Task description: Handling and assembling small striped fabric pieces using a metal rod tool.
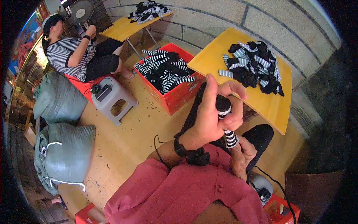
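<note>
In front of my lap I hold a small sock [231, 139], striped black and white, with a black end. My left hand [209, 115] curls its fingers round the sock's upper, black end, its thumb pointing up. Lower down, my right hand [243, 154] grips the striped part; some of its fingers are hidden. A dark band [180, 148] circles my left wrist. A black lump of cloth [198, 157] lies below that wrist, against my red clothing.
A yellow table [209, 56] at right bears a pile of socks [257, 65]. Beside it stands a red bin [175, 100] of striped socks. A grey stool [115, 98], stuffed sacks [71, 149] and a seated person [74, 56] are at left; a cable [276, 183] hangs at lower right.
</note>
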The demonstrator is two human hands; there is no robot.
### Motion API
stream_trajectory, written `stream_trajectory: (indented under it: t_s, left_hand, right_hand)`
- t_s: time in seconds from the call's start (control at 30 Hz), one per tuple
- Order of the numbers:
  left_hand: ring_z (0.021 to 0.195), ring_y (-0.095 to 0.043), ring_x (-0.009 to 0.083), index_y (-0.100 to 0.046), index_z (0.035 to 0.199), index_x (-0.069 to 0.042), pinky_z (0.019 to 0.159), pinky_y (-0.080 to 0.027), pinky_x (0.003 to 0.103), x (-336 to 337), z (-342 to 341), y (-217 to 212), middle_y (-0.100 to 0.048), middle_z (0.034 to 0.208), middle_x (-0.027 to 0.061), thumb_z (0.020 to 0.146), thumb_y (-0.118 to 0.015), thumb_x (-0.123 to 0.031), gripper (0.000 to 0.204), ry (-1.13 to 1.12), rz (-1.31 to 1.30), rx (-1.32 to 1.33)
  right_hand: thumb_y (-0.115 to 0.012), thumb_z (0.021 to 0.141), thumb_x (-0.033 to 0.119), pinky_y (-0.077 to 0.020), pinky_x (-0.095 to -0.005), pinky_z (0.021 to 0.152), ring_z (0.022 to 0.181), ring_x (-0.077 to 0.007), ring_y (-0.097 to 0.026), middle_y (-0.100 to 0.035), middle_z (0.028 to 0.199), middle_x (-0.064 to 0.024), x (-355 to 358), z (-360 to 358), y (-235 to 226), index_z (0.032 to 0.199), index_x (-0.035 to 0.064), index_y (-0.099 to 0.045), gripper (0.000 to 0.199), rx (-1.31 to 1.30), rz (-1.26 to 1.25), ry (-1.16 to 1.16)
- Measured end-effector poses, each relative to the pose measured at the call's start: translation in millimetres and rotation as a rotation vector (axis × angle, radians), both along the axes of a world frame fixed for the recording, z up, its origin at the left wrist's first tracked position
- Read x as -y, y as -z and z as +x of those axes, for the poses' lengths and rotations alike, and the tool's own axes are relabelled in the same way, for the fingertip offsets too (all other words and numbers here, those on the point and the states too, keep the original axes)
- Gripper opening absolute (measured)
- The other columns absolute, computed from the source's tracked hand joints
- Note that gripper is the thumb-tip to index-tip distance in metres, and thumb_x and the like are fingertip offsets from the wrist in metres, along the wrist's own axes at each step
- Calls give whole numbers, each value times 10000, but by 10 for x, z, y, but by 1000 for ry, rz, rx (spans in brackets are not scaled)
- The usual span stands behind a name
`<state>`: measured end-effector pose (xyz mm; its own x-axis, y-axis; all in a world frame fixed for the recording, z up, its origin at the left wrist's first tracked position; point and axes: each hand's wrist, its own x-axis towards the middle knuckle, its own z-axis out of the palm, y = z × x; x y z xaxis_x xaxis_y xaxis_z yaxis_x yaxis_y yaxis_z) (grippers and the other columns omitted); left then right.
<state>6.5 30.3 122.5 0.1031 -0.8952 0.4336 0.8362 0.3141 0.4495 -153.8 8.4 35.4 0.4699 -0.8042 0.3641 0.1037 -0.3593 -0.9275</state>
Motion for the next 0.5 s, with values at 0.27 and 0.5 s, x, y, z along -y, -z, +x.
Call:
stream_trajectory:
  t_s: [0.27,0.5]
  left_hand:
    - [415,-289,49,-462,954,-61,382,-232,219,-44,-57,87,-404,573,-5,926,-492,-272,215,-160,0,87]
    - [523,-540,163,-477,871,-63,486,-455,282,-37,17,-12,-507,662,51,910,-516,-240,185,-377,64,47]
  right_hand:
    - [-581,857,164,-282,-188,425,471,-54,-392,-509,601,-2,-13,50,-194,794,-20,-581,194,146,635,-356]
    - [-588,853,97,-364,-211,519,568,-63,-467,-567,662,-20,-10,-114,48,885,-26,-619,131,-94,-8,5]
